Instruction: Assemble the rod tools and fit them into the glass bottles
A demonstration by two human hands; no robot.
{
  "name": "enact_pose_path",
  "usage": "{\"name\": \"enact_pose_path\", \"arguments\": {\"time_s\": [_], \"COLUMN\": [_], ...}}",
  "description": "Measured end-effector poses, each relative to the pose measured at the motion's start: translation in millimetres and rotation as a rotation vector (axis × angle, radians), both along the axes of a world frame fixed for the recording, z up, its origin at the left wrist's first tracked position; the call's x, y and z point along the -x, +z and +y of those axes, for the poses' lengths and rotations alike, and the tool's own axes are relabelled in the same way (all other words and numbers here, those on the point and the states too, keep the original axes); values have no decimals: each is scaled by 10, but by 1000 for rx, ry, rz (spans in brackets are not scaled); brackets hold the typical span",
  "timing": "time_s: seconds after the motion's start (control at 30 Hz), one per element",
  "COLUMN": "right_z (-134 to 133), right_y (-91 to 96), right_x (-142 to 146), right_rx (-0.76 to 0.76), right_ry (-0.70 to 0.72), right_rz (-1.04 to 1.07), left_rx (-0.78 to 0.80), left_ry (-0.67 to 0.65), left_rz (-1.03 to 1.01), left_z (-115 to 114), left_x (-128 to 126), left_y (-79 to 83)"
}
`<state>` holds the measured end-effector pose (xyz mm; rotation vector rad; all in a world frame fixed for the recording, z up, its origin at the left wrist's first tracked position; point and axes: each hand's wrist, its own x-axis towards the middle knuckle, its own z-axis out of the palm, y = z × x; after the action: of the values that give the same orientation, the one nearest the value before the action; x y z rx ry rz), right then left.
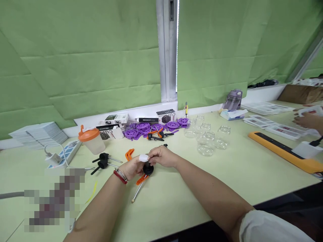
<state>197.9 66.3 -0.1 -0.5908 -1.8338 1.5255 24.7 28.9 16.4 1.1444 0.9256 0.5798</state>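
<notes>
My left hand point(133, 168), with a red bracelet at the wrist, is closed around a small black part point(147, 168) with a metal rod and an orange piece point(141, 179) below it. My right hand point(161, 156) is pinched on the top of the same black part, beside a white tip on my left thumb point(143, 157). Both hands meet above the pale green table point(176, 201). Two similar black parts with rods point(103, 160) lie to the left, and an orange clip point(129, 154) lies just behind my hands.
Purple round plastic parts point(151, 128) and small boxes point(113, 119) line the back edge. Several clear glass bulbs point(205, 137) stand at the right. An orange-lidded cup point(91, 139) and a power strip point(65, 153) sit at the left. Another person's hands point(306, 117) work at the far right by an orange-edged tool point(282, 151).
</notes>
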Motion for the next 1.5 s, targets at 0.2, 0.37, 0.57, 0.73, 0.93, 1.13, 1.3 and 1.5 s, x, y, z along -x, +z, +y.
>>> {"name": "enact_pose_path", "arguments": {"time_s": [0.2,0.37,0.57,0.73,0.93,1.13,1.3,1.5], "right_z": [2,-18,-20,-9,-19,-50,-43,-53], "right_y": [-1,9,6,13,27,34,27,50], "right_x": [-1,-7,-23,-22,-37,-37,-32,-42], "right_rx": [19,25,-82,-156,-90,-46,17,-35], "right_ry": [-17,24,3,-48,11,34,-2,16], "right_rz": [26,30,-8,-64,-53,-11,-36,-22], "left_rx": [-16,-23,-37,-39,-47,-46,-40,-47], "left_ry": [27,35,42,37,20,19,30,45], "left_rz": [9,17,18,11,0,9,2,10], "left_z": [40,22,39,16,6,4,19,30], "left_x": [8,20,31,15,3,5,4,3], "left_y": [-17,-27,-81,-74,-55,-51,-84,-109]}}
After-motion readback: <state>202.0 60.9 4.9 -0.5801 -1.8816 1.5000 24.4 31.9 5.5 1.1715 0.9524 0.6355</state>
